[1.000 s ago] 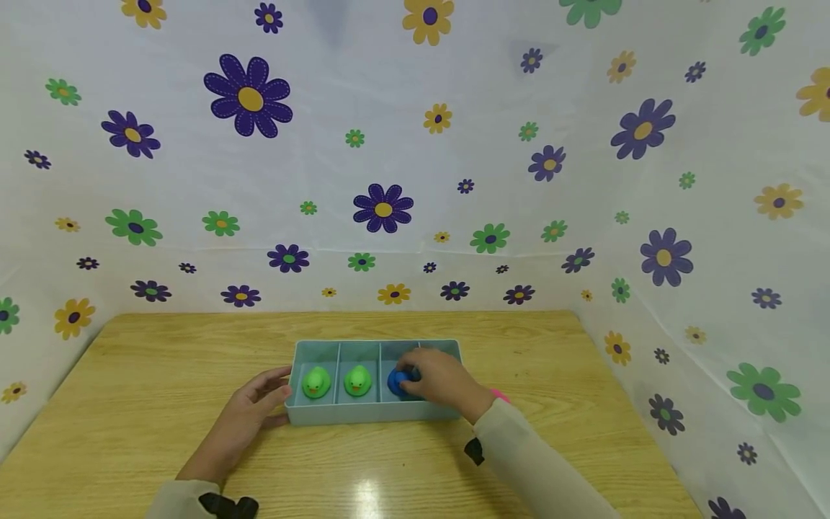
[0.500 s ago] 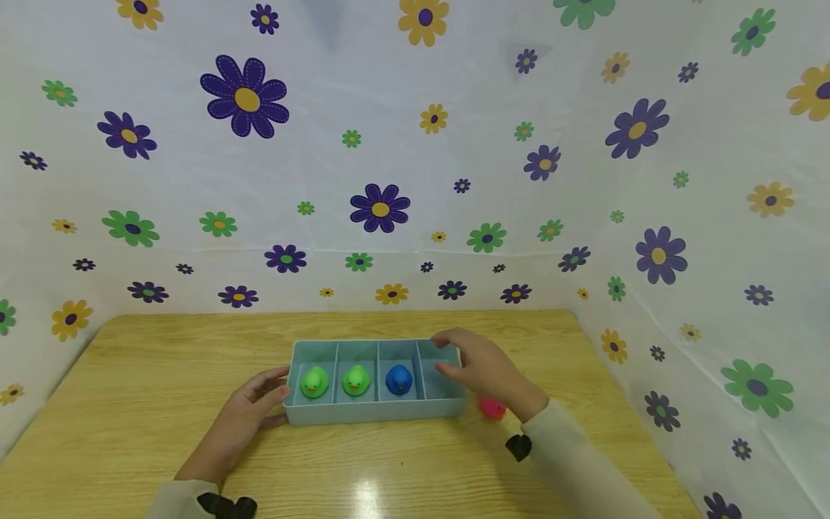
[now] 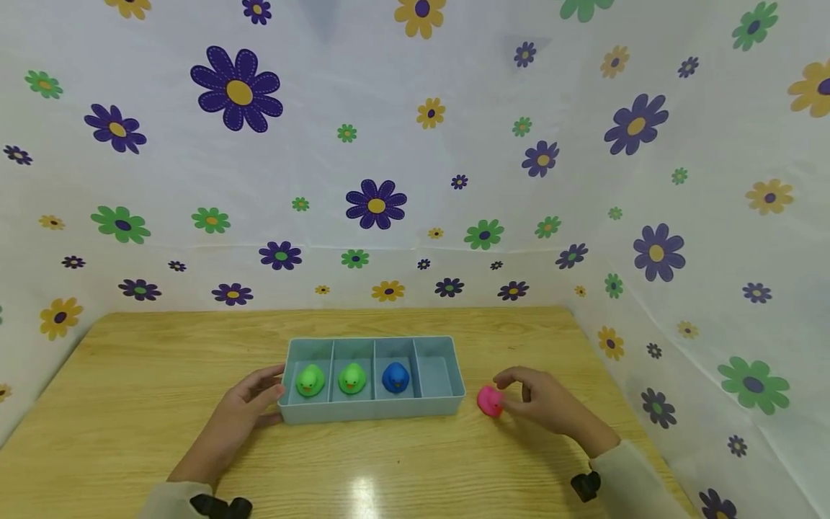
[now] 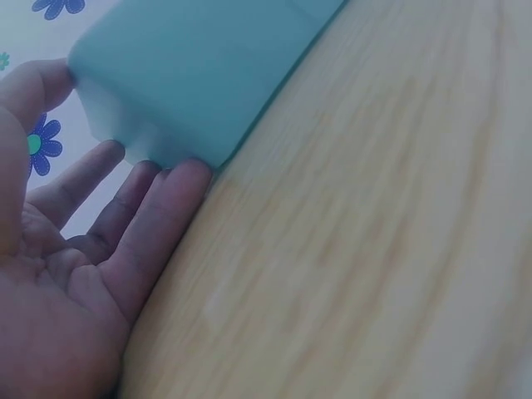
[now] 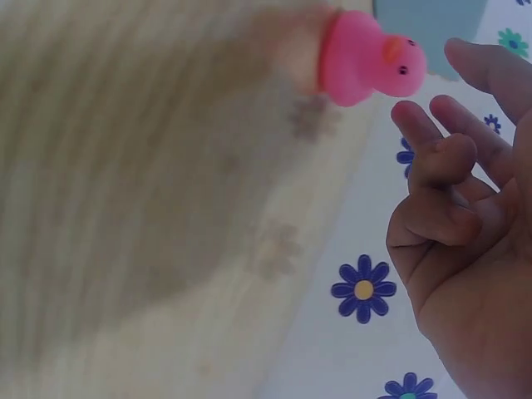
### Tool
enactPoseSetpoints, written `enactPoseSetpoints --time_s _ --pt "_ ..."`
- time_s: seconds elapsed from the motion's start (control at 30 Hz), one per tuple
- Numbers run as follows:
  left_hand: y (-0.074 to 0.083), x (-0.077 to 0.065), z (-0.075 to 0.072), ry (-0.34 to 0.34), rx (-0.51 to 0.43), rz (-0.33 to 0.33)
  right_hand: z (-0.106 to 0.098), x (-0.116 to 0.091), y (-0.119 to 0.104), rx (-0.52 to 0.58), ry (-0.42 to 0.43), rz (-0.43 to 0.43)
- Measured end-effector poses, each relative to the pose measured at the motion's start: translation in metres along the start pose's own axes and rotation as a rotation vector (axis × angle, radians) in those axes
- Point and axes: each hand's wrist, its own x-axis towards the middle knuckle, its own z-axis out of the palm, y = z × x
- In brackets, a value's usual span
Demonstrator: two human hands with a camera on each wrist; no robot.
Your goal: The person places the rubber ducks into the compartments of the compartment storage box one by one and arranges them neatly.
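A pale blue four-section tray lies on the table. Two green rubber ducks fill the left two sections, one each, and a blue rubber duck sits in the third. The rightmost section holds nothing. My left hand touches the tray's left end; in the left wrist view, spread fingertips rest against its end wall. Right of the tray, a pink rubber duck stands on the table. My right hand is beside it, thumb and fingers parted around its head.
The wooden table runs back to a white flower-patterned cloth, which also rises along the right side. Black wrist devices sit by both sleeves.
My right hand has left the blue duck, which stays in the third section, and has moved right to the pink duck. My left hand keeps its place at the tray's end.
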Motion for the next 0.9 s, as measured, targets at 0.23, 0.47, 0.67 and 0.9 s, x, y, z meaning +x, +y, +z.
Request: enactPoseSetpoints --time_s 0.23,0.47,0.67,0.9 --pt "0.001 0.000 0.001 0.004 -0.012 -0.002 0.010 -0.005 0.008 0.017 0.020 0.002" --pt "0.001 0.000 0.001 0.006 -0.012 0.010 0.018 -0.002 0.007 -0.006 0.044 0.015" --pt "0.001 -0.001 0.000 0.019 -0.008 0.005 0.018 0.003 0.003 -0.020 0.036 0.059" --pt "0.002 -0.002 0.000 0.024 -0.014 -0.005 0.018 0.004 0.001 -0.022 0.023 0.082"
